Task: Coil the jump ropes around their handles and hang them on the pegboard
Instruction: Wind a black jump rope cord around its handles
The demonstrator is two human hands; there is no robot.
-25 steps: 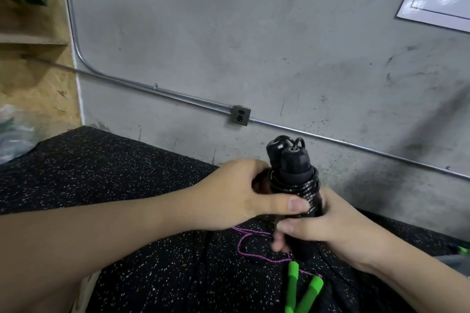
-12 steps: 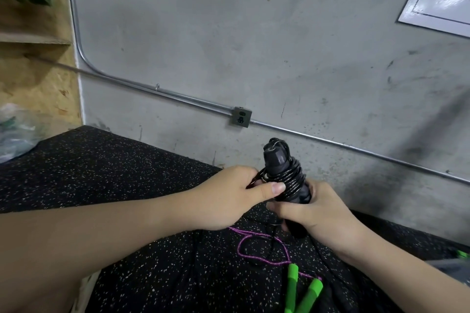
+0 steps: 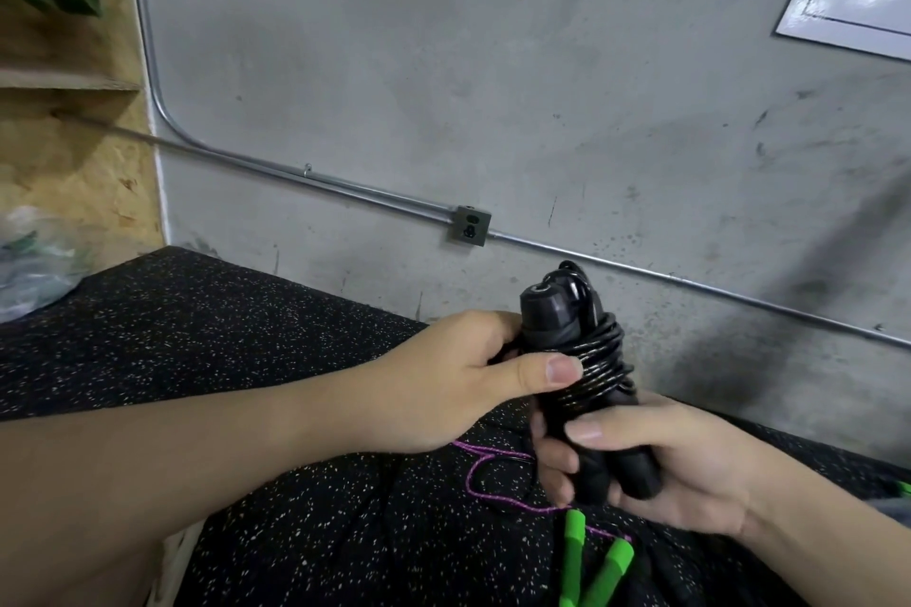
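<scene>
Black jump rope (image 3: 586,360), two black foam-gripped handles side by side with thin black cord wound round them, is up in both hands above the black speckled rubber mat (image 3: 246,360), out toward the mat's far edge by the grey concrete wall (image 3: 493,89). The winding looks all but finished: turns sit tight around the upper half, and I can't see a loose tail. The right hand (image 3: 665,468) has thumb and fingers wrapped round the lower handle ends, clamped on firmly. The left hand (image 3: 458,384) presses its thumb onto the coils, fingers curled behind, pinning the wrap. Next call, by my reading, is to tuck or lock the cord end so nothing springs loose, then carry it to the pegboard, which isn't in view. Below, on the mat's near edge, a second rope waits uncoiled: bright green plastic handles (image 3: 591,567) and thin purple cord (image 3: 493,478). Containers? None to be seen.
</scene>
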